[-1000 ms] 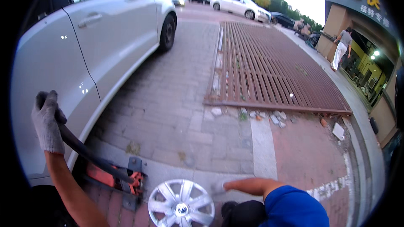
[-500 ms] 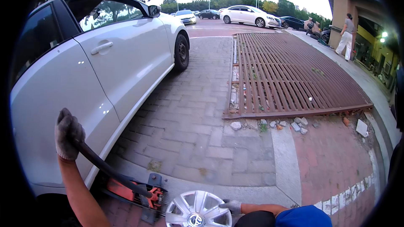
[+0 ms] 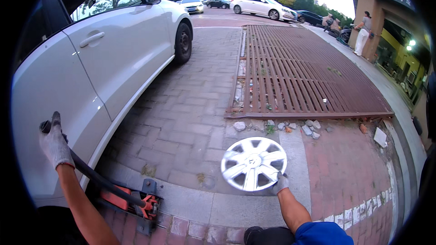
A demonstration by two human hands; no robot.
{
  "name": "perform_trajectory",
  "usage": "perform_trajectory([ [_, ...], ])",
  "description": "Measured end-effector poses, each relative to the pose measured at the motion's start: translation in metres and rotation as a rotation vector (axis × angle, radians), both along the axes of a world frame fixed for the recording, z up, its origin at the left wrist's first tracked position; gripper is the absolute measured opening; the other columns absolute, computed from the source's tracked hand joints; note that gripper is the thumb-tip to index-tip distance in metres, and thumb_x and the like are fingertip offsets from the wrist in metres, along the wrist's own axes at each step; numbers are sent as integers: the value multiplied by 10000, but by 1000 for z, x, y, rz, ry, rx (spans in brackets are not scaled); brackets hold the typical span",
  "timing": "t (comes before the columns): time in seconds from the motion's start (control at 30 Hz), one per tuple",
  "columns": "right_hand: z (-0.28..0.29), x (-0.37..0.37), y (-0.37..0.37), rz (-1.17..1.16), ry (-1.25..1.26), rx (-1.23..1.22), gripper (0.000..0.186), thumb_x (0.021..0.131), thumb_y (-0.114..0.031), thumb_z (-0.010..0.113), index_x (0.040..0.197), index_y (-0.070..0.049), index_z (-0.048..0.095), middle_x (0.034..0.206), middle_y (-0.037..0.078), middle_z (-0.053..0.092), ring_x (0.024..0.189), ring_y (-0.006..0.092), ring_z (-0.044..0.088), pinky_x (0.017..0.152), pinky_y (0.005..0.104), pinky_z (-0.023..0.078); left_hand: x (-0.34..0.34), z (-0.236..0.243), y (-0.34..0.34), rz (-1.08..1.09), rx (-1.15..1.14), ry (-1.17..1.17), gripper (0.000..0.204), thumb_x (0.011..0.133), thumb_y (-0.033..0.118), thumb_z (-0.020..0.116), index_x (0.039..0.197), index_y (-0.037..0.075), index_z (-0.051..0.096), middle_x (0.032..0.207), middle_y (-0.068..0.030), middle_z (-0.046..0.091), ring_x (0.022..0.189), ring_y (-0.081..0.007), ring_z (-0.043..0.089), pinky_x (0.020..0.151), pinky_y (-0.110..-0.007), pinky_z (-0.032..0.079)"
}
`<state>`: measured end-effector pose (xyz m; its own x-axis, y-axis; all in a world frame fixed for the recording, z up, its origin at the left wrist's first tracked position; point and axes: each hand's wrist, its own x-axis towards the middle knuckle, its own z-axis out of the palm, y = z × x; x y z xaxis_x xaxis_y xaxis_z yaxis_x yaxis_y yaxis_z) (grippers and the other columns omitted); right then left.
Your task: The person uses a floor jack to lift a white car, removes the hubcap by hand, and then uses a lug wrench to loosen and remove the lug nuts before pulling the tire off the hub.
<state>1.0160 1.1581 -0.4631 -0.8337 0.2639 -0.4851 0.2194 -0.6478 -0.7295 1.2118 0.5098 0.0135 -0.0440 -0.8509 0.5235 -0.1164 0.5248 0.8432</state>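
My gloved left hand [image 3: 55, 143] is closed around the upper part of a black jack handle [image 3: 97, 172], one finger or thumb pointing up. The handle slopes down to a red and black floor jack [image 3: 131, 199], low beside the white car [image 3: 113, 41]. In my right hand [image 3: 281, 184], also gloved, is a silver wheel cover [image 3: 253, 161] with broad spokes, gripped by its lower right rim. The cover is held out over the paving, slightly blurred. The part of the jack nearest the car is partly hidden behind the handle and my left forearm.
A brown metal grate [image 3: 309, 72] lies ahead on the right, with loose stones [image 3: 309, 129] along its near edge. Other parked cars [image 3: 263, 7] stand beyond. A person [image 3: 362, 34] in white trousers is near an open shopfront [image 3: 402, 59].
My right hand has carried the wheel cover forward and right, away from the jack. My left hand stays at the handle with its grip shifted. The whole view has tilted and shifted slightly.
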Motion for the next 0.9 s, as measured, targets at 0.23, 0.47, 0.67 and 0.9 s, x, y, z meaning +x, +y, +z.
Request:
perform_trajectory([
  [0.23,-60,-24,36,2,-123,-22,380,1036,-247,468,1360,-59,527,1292,135,617,1134,295,615,1029,467,456,42,5,-1,-1041,59,165,147,967,192,632,977,143,493,630,45,411,506,-59,404,490,-221,360],
  [0.47,-107,-95,195,-38,-59,244,402,990,-220,529,1304,29,555,1227,149,640,1061,284,641,940,446,495,-2,-28,6,-273,75,190,324,854,307,774,964,81,570,690,-1,498,565,-108,496,551,-268,424],
  [0.67,-5,-115,38,352,-377,1585,619,837,-381,606,1284,45,559,1221,314,620,1196,419,586,1020,483,457,24,-9,0,25,86,17,348,829,347,793,963,71,630,687,3,511,565,-104,495,524,-274,408],
  [0.9,95,-117,-140,1027,477,1461,336,995,-281,509,1112,4,645,1064,188,664,976,324,659,878,415,529,26,-34,-25,-338,197,-168,200,938,250,669,808,164,544,600,46,466,529,-87,451,494,-256,380],
])
